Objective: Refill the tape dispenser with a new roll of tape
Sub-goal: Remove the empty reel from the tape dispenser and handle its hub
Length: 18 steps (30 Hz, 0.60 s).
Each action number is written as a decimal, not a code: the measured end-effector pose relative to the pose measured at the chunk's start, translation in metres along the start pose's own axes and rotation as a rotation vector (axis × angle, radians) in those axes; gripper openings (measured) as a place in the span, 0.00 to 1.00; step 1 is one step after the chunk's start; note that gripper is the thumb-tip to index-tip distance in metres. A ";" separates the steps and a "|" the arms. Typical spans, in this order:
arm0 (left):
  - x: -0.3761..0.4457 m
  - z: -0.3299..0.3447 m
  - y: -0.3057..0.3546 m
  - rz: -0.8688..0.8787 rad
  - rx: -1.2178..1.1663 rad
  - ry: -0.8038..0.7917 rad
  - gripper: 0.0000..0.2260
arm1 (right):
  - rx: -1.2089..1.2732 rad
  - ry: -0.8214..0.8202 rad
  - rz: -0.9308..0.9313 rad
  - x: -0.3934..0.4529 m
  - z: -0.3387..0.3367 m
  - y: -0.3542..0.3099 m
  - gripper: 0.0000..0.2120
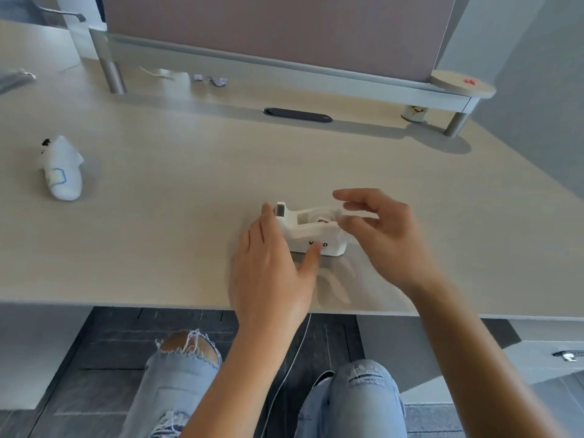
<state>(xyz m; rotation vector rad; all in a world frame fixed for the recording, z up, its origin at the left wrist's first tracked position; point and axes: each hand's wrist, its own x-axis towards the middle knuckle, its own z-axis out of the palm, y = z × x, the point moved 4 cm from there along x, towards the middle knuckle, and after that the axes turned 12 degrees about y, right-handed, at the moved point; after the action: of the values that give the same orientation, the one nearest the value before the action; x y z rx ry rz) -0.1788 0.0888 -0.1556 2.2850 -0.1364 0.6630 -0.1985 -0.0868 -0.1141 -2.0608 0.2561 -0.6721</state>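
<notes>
A white tape dispenser [316,230] stands on the pale desk [177,191], close to the front edge, with its cutter end pointing left. My left hand [271,267] holds it: the fingers lie against the cutter end and the thumb presses the front wall over the black lettering. My right hand [382,232] hovers at the dispenser's right end, with index finger and thumb pinched on a pale, see-through tape roll [358,211] just above the open well. A small brown part [322,220] shows inside the well.
A crumpled white packet [61,169] lies at the far left. Behind are a raised shelf [284,66] on metal legs, a dark cable slot [297,114] and a small cup [414,112]. A faint glossy patch [331,282] shows near the desk's front edge.
</notes>
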 end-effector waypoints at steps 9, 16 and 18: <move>0.003 0.003 0.002 -0.035 0.047 0.013 0.32 | -0.279 -0.198 -0.271 0.032 0.003 -0.022 0.03; 0.001 0.000 0.004 -0.026 0.067 0.035 0.31 | -0.380 -0.217 -0.366 0.033 0.002 -0.032 0.03; 0.001 -0.001 0.004 -0.014 0.072 0.039 0.32 | -0.303 -0.180 -0.305 0.037 -0.006 -0.036 0.04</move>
<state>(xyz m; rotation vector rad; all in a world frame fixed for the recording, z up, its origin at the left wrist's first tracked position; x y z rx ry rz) -0.1797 0.0863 -0.1522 2.3384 -0.0789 0.7157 -0.1739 -0.0867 -0.0688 -2.4650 -0.0672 -0.6537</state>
